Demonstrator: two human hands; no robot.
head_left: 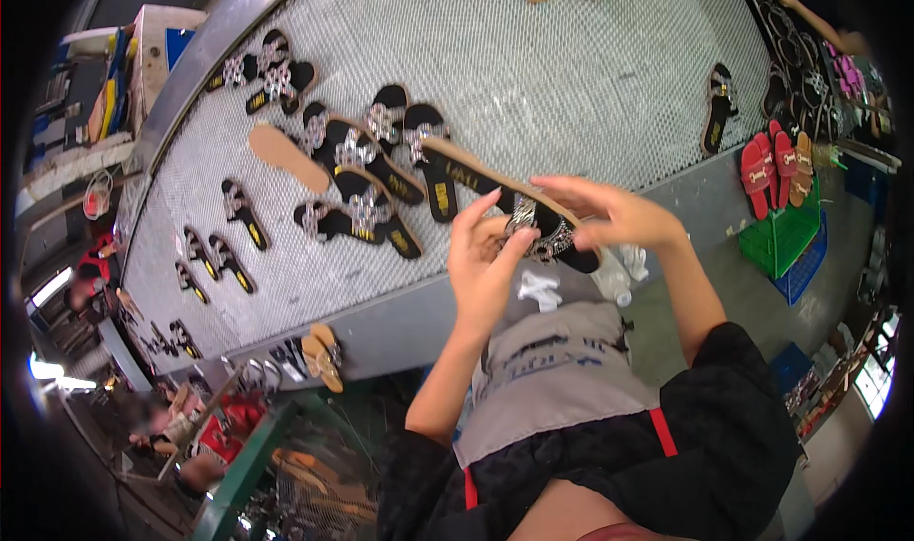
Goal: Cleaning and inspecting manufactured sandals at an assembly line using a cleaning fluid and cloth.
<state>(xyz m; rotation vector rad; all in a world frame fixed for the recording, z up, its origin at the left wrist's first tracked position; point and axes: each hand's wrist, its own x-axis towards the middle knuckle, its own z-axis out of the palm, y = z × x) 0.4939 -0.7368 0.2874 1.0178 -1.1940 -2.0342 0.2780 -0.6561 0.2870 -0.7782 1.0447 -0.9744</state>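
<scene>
A black sandal [473, 176] with a tan sole edge and a jewelled strap is held up in front of my apron, over the near edge of the mesh-topped work surface. Curled round its strap area, my left hand [484, 265] has its thumb by the silvery decoration. My right hand [624, 219] grips the toe end, fingers over the far side and thumb on the near side. Just beyond the held sandal's heel lies a group of similar jewelled sandals [359, 151], partly overlapping. A bare tan sole [288, 159] rests face up beside them.
Farther left on the grey mesh surface [571, 84] are several more sandals [246, 215]. One sandal [720, 108] lies at the right. Red slippers [758, 175] sit on a green crate [785, 241] at the right. Tan sandals [322, 355] hang below the near edge.
</scene>
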